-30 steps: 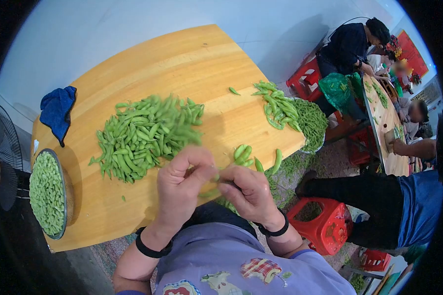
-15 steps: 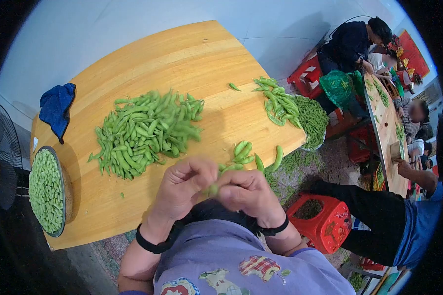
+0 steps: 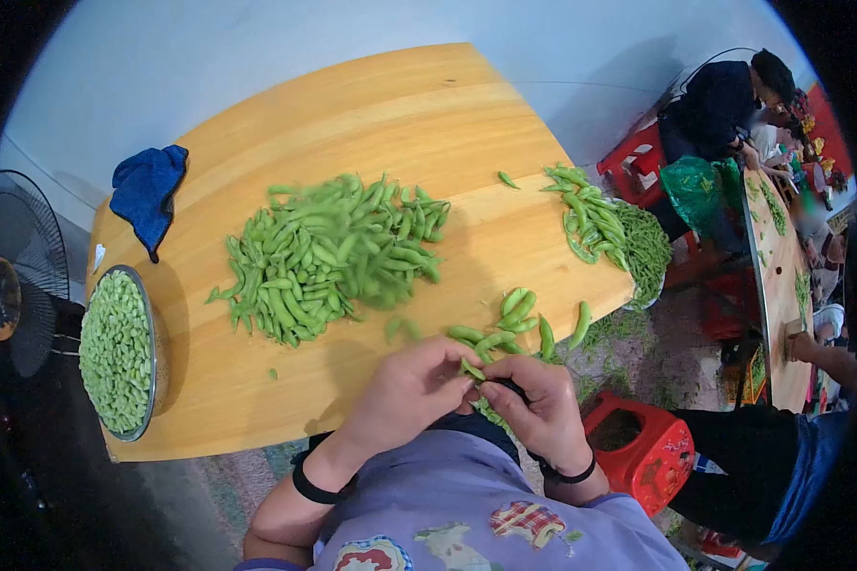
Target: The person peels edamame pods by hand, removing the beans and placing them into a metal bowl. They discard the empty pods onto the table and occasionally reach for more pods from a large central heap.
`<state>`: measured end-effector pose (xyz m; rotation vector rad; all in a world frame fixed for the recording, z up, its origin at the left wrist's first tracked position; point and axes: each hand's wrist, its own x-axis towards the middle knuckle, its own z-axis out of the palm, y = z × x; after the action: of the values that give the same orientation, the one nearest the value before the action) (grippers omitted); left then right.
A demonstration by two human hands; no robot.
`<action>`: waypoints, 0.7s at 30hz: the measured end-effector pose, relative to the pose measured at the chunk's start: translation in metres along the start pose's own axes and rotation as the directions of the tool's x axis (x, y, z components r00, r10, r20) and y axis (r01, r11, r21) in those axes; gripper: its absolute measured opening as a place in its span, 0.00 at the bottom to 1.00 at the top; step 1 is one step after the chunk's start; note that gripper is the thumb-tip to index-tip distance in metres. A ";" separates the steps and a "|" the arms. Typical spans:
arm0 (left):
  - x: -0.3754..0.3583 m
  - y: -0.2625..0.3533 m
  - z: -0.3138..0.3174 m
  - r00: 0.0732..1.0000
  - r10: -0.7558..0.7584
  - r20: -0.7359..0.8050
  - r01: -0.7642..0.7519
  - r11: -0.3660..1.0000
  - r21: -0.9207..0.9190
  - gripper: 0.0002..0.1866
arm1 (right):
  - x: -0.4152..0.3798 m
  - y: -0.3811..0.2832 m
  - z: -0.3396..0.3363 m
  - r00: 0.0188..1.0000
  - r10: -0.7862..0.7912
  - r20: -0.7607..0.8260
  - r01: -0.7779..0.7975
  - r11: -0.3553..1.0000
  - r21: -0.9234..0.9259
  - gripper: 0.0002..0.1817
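A green edamame pod (image 3: 471, 369) is between my two hands, above the table's front edge. My left hand (image 3: 411, 390) pinches it between thumb and fingertips. My right hand (image 3: 541, 411) is closed at the pod's other end, thumb tip right against it; something dark shows beneath its index finger. Just beyond my fingers, a few loose pods (image 3: 493, 341) lie on the wooden table (image 3: 390, 105). The large heap of pods (image 3: 305, 266) spreads farther back and to the left.
At left stands a metal bowl (image 3: 160, 366) full of shelled beans, with a blue cloth (image 3: 149, 195) behind it and a fan (image 3: 24, 247) beside. More pods (image 3: 590, 214) lie near the right edge. A red stool (image 3: 652, 452) and several people at another table (image 3: 781, 276) are to the right.
The view has shifted, so the table appears farther right. My hands, blurred before around a green bit, now hold a clearly visible pod. A blurred pod appears near the heap's front.
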<state>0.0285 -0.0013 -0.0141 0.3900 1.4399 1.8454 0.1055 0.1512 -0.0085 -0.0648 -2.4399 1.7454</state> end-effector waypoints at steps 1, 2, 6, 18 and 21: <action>-0.001 0.004 -0.002 1.000 -0.003 -0.003 0.003 1.000 0.006 0.06 | 0.000 -0.003 -0.001 1.000 -0.001 0.000 0.001 1.000 0.008 0.05; -0.003 0.011 -0.006 0.999 -0.031 0.018 0.029 0.992 0.127 0.06 | 0.000 -0.009 -0.003 1.000 0.011 -0.015 -0.011 0.999 -0.046 0.06; 0.006 0.021 -0.043 0.961 0.237 -0.141 -0.098 0.771 0.630 0.07 | -0.001 -0.005 -0.012 0.991 -0.018 -0.132 -0.009 0.979 -0.204 0.09; 0.047 0.066 -0.092 0.862 0.253 0.440 -0.342 -0.350 0.872 0.08 | -0.002 0.007 -0.017 0.982 0.031 -0.186 -0.050 0.994 -0.098 0.13; 0.046 0.061 -0.082 0.908 0.402 0.115 -0.299 0.433 0.850 0.08 | 0.003 0.011 -0.012 0.994 0.066 -0.083 -0.053 0.988 0.147 0.09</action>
<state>-0.0777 -0.0313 0.0072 1.1831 2.4674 1.2665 0.1035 0.1664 -0.0147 -0.1966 -2.2660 1.8969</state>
